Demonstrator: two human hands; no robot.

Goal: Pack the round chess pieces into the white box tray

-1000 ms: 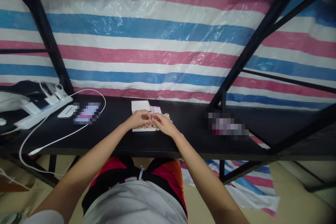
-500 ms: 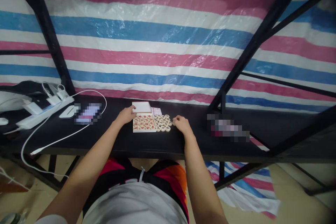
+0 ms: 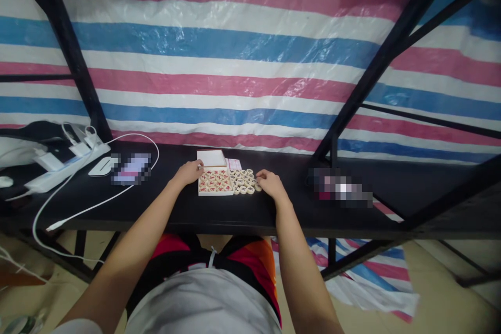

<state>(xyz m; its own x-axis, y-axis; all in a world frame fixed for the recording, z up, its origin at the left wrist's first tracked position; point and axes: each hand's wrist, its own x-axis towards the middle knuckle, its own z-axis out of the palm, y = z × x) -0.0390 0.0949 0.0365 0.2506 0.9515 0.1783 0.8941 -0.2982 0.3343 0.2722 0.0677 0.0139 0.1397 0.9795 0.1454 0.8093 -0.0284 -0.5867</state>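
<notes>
A shallow white box [image 3: 216, 193] on the black table holds rows of round Chinese chess pieces with red characters [image 3: 215, 181]. Its open lid [image 3: 211, 158] lies behind it. My left hand [image 3: 189, 173] grips the box's back left corner, thumb and fingers closed at the edge by the lid. To the right of the box, several pieces with dark characters [image 3: 242, 182] lie in rows on the table. At the right end of these rows, my right hand [image 3: 271, 185] has its fingertips closed on one piece [image 3: 257, 187]. The fingers partly cover it.
A small printed paper [image 3: 234, 165] lies behind the pieces. On the left are a blurred phone [image 3: 132, 169], a white power strip [image 3: 66, 168] and a looping white cable [image 3: 90, 207]. A blurred object [image 3: 340, 190] sits at right, near a black frame post [image 3: 362, 91].
My right hand's piece has come slightly nearer to me and left, to the end of the rows. My left hand stays at the box corner. The view has shifted slightly.
</notes>
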